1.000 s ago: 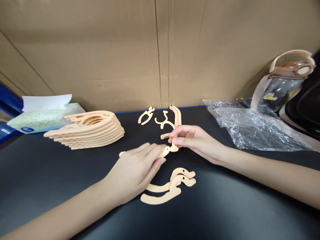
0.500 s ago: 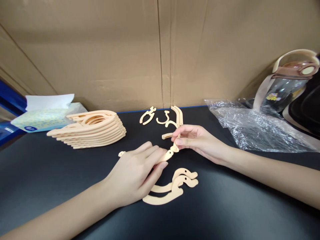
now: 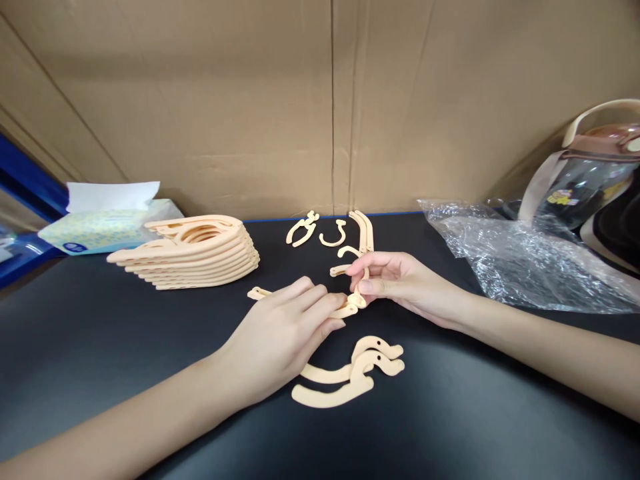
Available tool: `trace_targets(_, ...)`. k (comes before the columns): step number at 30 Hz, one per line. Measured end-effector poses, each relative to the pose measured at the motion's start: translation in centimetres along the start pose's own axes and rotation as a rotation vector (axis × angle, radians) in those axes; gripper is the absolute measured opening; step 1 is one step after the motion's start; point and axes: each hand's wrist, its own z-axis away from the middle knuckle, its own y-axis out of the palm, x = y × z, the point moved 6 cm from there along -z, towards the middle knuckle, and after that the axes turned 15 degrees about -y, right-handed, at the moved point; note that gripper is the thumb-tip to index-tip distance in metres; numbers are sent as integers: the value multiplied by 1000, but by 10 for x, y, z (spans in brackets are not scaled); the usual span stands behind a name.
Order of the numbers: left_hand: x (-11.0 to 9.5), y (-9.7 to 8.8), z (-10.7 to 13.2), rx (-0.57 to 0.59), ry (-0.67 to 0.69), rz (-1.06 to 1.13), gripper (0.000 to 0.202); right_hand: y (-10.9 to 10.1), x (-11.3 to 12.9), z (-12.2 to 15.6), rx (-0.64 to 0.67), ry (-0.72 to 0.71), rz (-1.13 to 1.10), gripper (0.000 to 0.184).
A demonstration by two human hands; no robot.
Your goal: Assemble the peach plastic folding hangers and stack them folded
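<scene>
Closed around a cream plastic hanger arm [image 3: 349, 311], my left hand [image 3: 287, 337] hides most of its length; one tip shows past the knuckles. My right hand [image 3: 403, 287] pinches a cream hanger hook [image 3: 357, 300] between thumb and fingers. The hook's round base touches or overlaps the end of the arm; I cannot tell whether they are joined. In front of my hands, two curved hanger pieces with small holes [image 3: 333, 398] lie overlapping on the black table [image 3: 450, 413]. Just behind my right hand rests a short straight piece [image 3: 340, 270].
At the left stands a stack of cream hangers [image 3: 200, 263], with a tissue pack [image 3: 100, 230] behind. Loose hooks [image 3: 334, 242], small curved parts [image 3: 303, 230] and long arms [image 3: 364, 230] lie near the cardboard wall [image 3: 240, 120]. Clear plastic wrap [image 3: 505, 267] and a bottle [image 3: 575, 187] are at right.
The hanger arm's end and the hook's base have come together and now overlap, hiding the arm's end hole. The whole view has shifted slightly, so things sit further right.
</scene>
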Motion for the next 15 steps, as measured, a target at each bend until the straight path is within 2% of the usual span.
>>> trace_targets(5,3,0,1,1,-71,38,20,0,-1,0,25,35,69,11)
trace_targets(8,7,0,2,30,-133,88,30,0,-1,-1,26,30,108,9)
trace_targets(15,5,0,3,7,-72,71,28,1,0,0,53,21,171,9)
